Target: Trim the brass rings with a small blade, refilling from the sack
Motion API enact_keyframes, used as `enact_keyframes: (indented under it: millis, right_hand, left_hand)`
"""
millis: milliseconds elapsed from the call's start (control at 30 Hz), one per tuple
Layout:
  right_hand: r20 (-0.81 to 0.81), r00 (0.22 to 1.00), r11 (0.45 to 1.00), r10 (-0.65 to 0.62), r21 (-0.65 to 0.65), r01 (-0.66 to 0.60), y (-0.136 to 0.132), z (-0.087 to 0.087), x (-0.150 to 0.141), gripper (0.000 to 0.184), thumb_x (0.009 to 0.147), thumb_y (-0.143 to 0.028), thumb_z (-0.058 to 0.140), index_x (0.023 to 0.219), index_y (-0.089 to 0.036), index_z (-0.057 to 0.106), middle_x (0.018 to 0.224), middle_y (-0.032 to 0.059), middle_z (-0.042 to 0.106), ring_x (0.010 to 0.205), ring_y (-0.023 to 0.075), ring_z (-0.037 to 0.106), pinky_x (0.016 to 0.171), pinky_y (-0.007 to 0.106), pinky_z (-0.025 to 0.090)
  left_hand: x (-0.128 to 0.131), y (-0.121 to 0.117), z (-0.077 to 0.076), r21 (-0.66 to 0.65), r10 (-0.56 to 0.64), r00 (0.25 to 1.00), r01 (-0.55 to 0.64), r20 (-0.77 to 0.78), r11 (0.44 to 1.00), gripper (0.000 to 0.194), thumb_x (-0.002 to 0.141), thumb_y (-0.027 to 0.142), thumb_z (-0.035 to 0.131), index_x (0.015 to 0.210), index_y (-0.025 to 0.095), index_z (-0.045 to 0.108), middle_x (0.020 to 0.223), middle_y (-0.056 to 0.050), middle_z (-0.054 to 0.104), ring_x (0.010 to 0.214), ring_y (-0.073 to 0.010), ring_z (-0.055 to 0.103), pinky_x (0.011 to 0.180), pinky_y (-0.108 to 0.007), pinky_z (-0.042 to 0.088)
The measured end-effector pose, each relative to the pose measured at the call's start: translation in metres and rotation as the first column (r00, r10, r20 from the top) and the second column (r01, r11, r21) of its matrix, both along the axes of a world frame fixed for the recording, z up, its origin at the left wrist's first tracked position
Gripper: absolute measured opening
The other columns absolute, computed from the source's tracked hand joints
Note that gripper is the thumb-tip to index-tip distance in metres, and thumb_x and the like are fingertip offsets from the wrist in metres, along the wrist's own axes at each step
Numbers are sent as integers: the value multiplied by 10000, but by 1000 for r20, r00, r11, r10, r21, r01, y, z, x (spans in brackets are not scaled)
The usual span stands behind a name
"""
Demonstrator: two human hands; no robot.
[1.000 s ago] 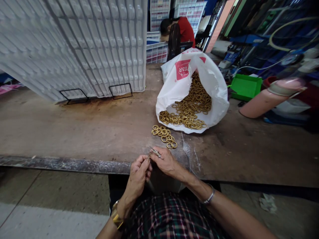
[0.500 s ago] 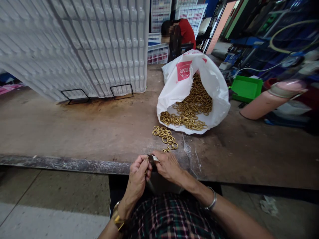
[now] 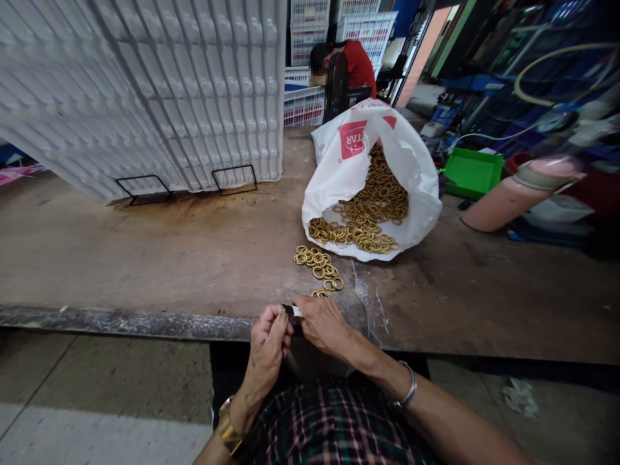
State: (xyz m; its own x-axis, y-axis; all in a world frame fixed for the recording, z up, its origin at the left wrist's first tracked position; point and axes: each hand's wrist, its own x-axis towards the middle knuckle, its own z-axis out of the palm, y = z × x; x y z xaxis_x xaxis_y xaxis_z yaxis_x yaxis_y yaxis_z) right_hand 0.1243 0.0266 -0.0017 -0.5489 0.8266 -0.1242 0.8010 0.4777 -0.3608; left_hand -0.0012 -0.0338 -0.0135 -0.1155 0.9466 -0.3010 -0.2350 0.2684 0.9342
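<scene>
My left hand (image 3: pixel 268 342) is closed in a pinch at the table's front edge, its fingertips meeting the dark end of a small black-and-white piece (image 3: pixel 292 311). From the other side my right hand (image 3: pixel 322 323) curls closed at the white end of that piece. Its kind, and anything else inside the fingers, is too small or hidden to tell. Just beyond the hands lies a loose cluster of brass-coloured rings (image 3: pixel 317 261). Behind them a white plastic bag (image 3: pixel 329 187) rests on its side, its mouth facing me, with many more rings (image 3: pixel 382 187) inside.
White ribbed panels (image 3: pixel 208 97) stand upright at the left of the wooden table (image 3: pixel 194 258), with black wire brackets (image 3: pixel 235 179) at their foot. To the right are a green tray (image 3: pixel 473 172) and a pink cylinder (image 3: pixel 508 197). A person in red (image 3: pixel 361 64) bends over behind, near white crates (image 3: pixel 305 106).
Both hands stay together in almost the same place. The black-and-white piece between them has turned slightly and shows more of its dark part. The whole view has shifted a little.
</scene>
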Motion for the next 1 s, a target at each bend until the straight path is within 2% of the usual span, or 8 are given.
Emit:
enact_keyframes:
  millis: [133,200,300,467,567,667,833,1000]
  right_hand:
    - [47,998,999,-50,6,50,6,4,3,235,772,-107,381,914,-161,560,812,79,655,695,172,593,559,265,278]
    - [51,995,996,-80,38,78,9,7,5,251,765,-105,396,952,-164,553,840,77,653,717,172,591,581,262,298]
    - [38,990,984,-135,120,130,16,12,8,255,765,-120,419,984,-186,533,875,60,640,766,175,585,618,259,329]
    - [92,955,940,-283,225,257,35,10,15,216,842,-232,407,1038,-208,495,1008,75,598,765,189,592,618,269,369]
    - [152,936,934,-319,217,283,43,3,17,224,874,-280,386,1062,-205,484,1027,95,581,770,191,600,633,274,391]
    - [188,930,940,-317,190,282,46,-2,16,219,883,-257,362,1057,-207,485,1032,97,569,789,191,602,651,282,406]
    - [170,932,940,-320,176,291,46,0,14,224,876,-265,373,1065,-204,476,1072,92,520,794,190,598,643,289,419]
    - [145,941,946,-304,164,280,42,11,13,282,831,-195,420,1110,-209,459,1070,94,530,794,196,590,635,294,408]
  left_hand:
    - [2,-9,13,-14,-71,995,72,65,997,287,800,440,546,734,169,480,568,57,469,422,-32,383,377,-143,273]
    - [4,-10,21,-9,-93,981,96,172,995,274,788,424,571,736,169,487,573,51,489,418,-38,391,370,-151,282]
    - [6,-4,27,-38,-41,925,59,379,998,275,772,400,597,704,162,477,627,30,531,428,-39,391,365,-154,281]
    - [1,4,22,-120,74,854,-14,514,993,252,760,361,619,720,143,501,728,-23,590,468,-45,426,380,-156,286]
    - [-2,5,18,-141,95,841,-22,533,990,198,744,319,638,805,163,533,715,-14,594,463,-56,437,382,-163,288]
    - [-5,6,15,-185,115,802,-6,587,983,250,709,283,669,911,178,568,684,0,583,469,-63,450,390,-164,300]
    - [-8,10,11,-275,202,729,-19,654,961,213,633,259,732,722,119,598,692,-34,593,560,-92,521,414,-164,339]
    - [-8,12,7,-277,211,745,-37,633,960,243,591,238,763,645,114,561,711,-34,590,617,-108,551,412,-160,337]
